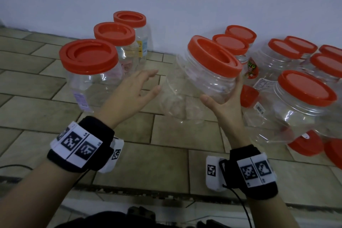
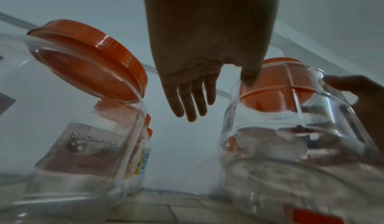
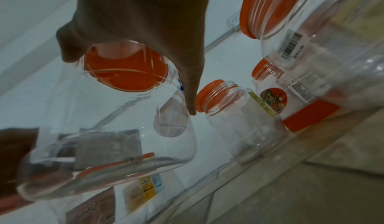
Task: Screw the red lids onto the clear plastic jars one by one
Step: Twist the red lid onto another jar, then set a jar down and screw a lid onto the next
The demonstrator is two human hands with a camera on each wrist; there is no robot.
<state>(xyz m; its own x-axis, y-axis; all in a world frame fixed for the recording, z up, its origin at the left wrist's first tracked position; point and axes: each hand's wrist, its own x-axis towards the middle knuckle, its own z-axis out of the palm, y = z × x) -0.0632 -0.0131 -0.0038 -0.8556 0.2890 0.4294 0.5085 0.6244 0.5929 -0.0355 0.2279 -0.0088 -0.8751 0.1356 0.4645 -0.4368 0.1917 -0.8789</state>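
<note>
My right hand [image 1: 226, 106] holds a clear plastic jar [image 1: 209, 81] tilted to the left above the tiled floor, thumb under it and fingers round its far side. A red lid [image 1: 212, 55] sits on the jar's mouth. My left hand [image 1: 135, 89] is open with straight fingers, just left of the jar's base; whether it touches the jar I cannot tell. The left wrist view has the left hand [image 2: 193, 88] beside the jar [image 2: 280, 145]. In the right wrist view the right hand [image 3: 145, 22] lies against the jar [image 3: 124, 129].
Three lidded jars [image 1: 88, 55] stand in a row at the left, running back to the wall. Several more lidded jars [image 1: 307, 90] crowd the right side. Loose red lids [image 1: 305, 144] lie on the floor [image 1: 166, 153] at the lower right.
</note>
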